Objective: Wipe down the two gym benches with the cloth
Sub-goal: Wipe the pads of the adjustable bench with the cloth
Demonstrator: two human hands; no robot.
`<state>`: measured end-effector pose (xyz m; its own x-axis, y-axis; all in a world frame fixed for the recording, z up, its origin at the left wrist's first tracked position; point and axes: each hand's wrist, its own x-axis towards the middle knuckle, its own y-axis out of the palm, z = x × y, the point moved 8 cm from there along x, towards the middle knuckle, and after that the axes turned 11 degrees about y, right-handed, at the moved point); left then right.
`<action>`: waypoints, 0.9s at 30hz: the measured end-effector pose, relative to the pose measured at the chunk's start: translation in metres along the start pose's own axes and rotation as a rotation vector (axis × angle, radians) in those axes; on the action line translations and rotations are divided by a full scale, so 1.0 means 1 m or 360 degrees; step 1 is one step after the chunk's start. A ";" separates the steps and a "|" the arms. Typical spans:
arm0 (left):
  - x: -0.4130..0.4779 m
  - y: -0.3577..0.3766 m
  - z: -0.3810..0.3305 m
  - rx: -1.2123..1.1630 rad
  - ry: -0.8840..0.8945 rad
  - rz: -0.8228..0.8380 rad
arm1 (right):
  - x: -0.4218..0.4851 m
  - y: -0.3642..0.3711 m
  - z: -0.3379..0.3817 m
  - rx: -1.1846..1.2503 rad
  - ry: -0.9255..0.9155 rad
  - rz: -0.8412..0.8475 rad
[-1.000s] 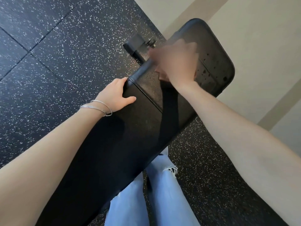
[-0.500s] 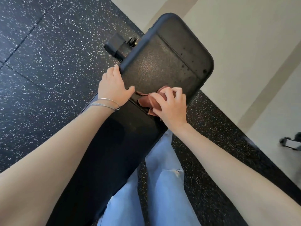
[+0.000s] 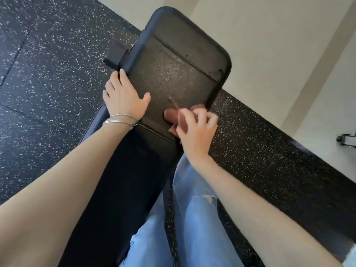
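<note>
Across the middle of the view, a black padded bench (image 3: pixel 173 74) runs from the lower left up to a wider pad with rounded corners. That pad has a grained surface with a pale, dusty sheen at its centre and a stitched seam near its far end. A gap separates it from the long, smoother pad nearer the person.

The cloth (image 3: pixel 170 115) is reddish-brown and bunched. It lies on the wide pad close to the gap and the right-hand edge. The right hand (image 3: pixel 194 130) grasps it with curled fingers; motion blur there hides how much of the cloth touches the pad.

The left hand (image 3: pixel 123 99) rests on the pad's left rim. Its fingers lie fairly straight along the side and the thumb is spread on top, pressing rather than clutching. Thin silver bangles (image 3: pixel 121 120) circle that wrist.

A black bracket (image 3: pixel 113 56) juts out beside the bench, just beyond the left fingertips. Light blue jeans (image 3: pixel 192 209) with a frayed tear show beneath the right forearm. Dark speckled rubber flooring (image 3: pixel 48 74) gives way to a pale surface (image 3: pixel 269 45) beyond, where a grey object (image 3: pixel 346 139), possibly equipment, sits at the right edge.
</note>
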<state>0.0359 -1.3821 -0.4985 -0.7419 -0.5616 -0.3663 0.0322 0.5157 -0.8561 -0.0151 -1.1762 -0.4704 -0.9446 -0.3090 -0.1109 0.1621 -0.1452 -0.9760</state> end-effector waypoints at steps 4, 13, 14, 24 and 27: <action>0.002 0.001 -0.003 0.0019 -0.0040 -0.0038 | -0.001 -0.001 0.001 -0.0066 -0.0363 0.0080; 0.007 0.000 -0.005 -0.0025 -0.0058 -0.0024 | 0.115 -0.013 -0.050 0.0110 0.0425 -0.0152; 0.007 0.000 -0.004 -0.0031 -0.0075 -0.0026 | 0.105 -0.011 -0.051 0.0186 0.0536 -0.0192; 0.006 -0.002 -0.008 -0.0032 -0.0223 -0.0016 | 0.102 -0.017 -0.048 -0.0098 -0.0154 0.0125; 0.011 -0.003 -0.013 -0.0048 -0.0271 -0.0011 | 0.128 -0.021 -0.041 -0.0191 -0.0400 0.0094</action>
<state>0.0183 -1.3816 -0.4948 -0.6176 -0.6656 -0.4190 0.0054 0.5292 -0.8485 -0.1515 -1.1738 -0.4720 -0.8318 -0.5389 -0.1331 0.1657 -0.0122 -0.9861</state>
